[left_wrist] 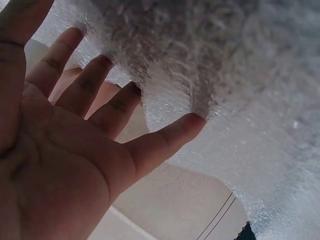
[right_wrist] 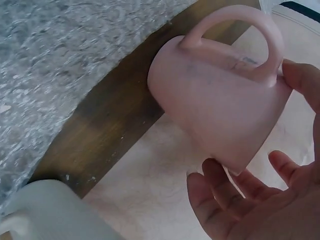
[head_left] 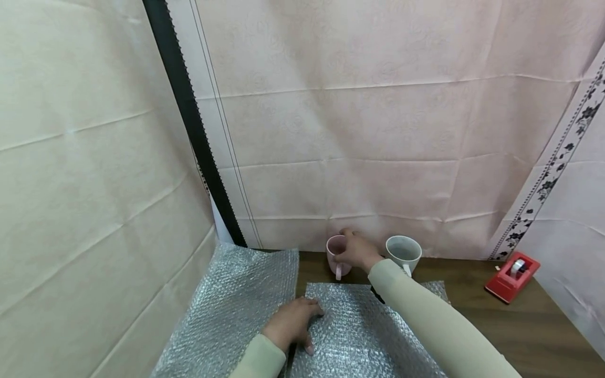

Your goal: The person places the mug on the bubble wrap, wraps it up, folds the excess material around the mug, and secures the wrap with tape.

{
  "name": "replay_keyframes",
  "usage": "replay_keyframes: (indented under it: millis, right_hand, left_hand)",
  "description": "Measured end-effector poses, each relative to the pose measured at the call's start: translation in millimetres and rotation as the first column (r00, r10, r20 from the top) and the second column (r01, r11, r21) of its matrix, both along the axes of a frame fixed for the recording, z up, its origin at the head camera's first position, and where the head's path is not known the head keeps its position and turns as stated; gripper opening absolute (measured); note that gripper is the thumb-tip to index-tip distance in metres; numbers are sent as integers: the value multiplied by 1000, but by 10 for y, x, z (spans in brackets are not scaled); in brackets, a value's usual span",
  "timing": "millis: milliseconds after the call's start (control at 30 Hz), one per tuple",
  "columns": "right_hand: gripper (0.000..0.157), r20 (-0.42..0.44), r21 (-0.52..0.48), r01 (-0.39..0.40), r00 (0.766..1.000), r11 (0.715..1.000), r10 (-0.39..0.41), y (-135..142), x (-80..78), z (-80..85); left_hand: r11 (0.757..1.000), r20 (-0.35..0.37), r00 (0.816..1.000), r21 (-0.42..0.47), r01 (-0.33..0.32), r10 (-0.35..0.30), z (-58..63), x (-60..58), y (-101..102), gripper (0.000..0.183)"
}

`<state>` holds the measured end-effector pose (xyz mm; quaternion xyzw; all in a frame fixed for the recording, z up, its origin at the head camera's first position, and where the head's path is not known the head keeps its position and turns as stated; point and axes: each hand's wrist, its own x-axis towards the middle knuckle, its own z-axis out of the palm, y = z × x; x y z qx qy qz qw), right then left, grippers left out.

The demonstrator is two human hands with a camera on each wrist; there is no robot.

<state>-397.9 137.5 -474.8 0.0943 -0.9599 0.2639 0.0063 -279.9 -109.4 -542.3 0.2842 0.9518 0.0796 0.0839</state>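
A pink mug [head_left: 333, 262] stands upright near the back edge of the table, its handle towards me. My right hand [head_left: 358, 252] holds it at the rim: in the right wrist view the thumb lies beside the handle and the curled fingers are at the far side of the pink mug [right_wrist: 215, 105]. Two sheets of bubble wrap lie in front, a left sheet [head_left: 250, 294] and a right sheet [head_left: 350, 325]. Over their neighbouring edges rests my left hand [head_left: 290, 321], fingers extended. Its fingertips touch bubble wrap [left_wrist: 175, 105] in the left wrist view.
A white mug [head_left: 403, 253] stands to the right of the pink one, partly behind my right sleeve. Further right, a red tape dispenser [head_left: 512, 277] sits on the brown wooden table [head_left: 529, 331]. Cloth curtains [head_left: 378, 126] close off the back and sides.
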Motion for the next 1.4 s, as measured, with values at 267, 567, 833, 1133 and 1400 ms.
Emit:
replay_keyframes:
  millis: [267,567,833,1133,1400]
  right_hand:
    - [94,24,14,-13,1000,1000,13,-43,-11,21]
    - [101,3,-77,-54,999,996,54,-12,-11,-15]
    - [99,-62,-54,-156,986,986,153,170,137,268]
    - [98,-115,-11,-241,964,970,238,487,730,581]
    - [89,-98,0,-268,959,963,266,761,1349,439]
  left_hand:
    - [1000,-12,1000,-14,-5,4,-36,0,-8,92]
    - [1000,-2,1000,-19,-9,9,-47,36,-23,94]
    - [1000,-18,1000,-6,2,-2,-40,16,-15,94]
    - [1000,-29,1000,14,9,-8,11,-19,1,93]
    - [999,6,1000,37,0,0,-3,6,-23,92]
